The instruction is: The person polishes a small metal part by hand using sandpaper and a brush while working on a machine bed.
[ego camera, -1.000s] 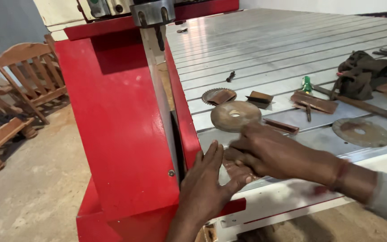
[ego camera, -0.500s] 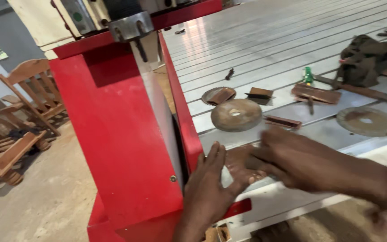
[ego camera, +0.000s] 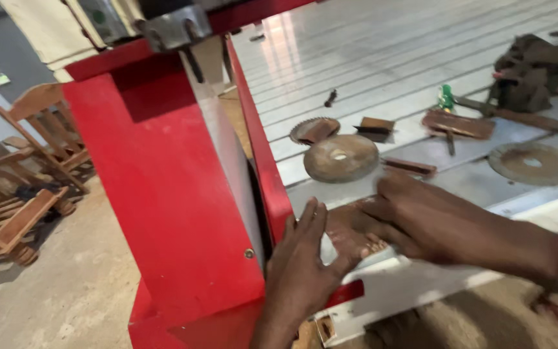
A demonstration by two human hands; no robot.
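A rusty toothed saw blade (ego camera: 349,234) lies at the near edge of the grey slotted table (ego camera: 382,71), right beside the red machine column (ego camera: 163,194). My right hand (ego camera: 424,220) reaches in from the right and covers the blade, fingers curled over its top. My left hand (ego camera: 305,262) comes up from below with fingers spread and straight, resting against the column's red edge, its thumb touching the blade's near rim. Most of the blade is hidden under my right hand.
On the table behind lie a rusty disc (ego camera: 341,157), a smaller toothed blade (ego camera: 314,130), a rusty bar (ego camera: 410,167), another disc (ego camera: 535,163), a rusty plate (ego camera: 458,123), a green bit (ego camera: 446,98) and dark cloth (ego camera: 534,74). Wooden chairs (ego camera: 33,148) stand left.
My right hand has slid a little left over the blade, toward my left hand. The view has swung right and closer; my left hand stays at the column's edge.
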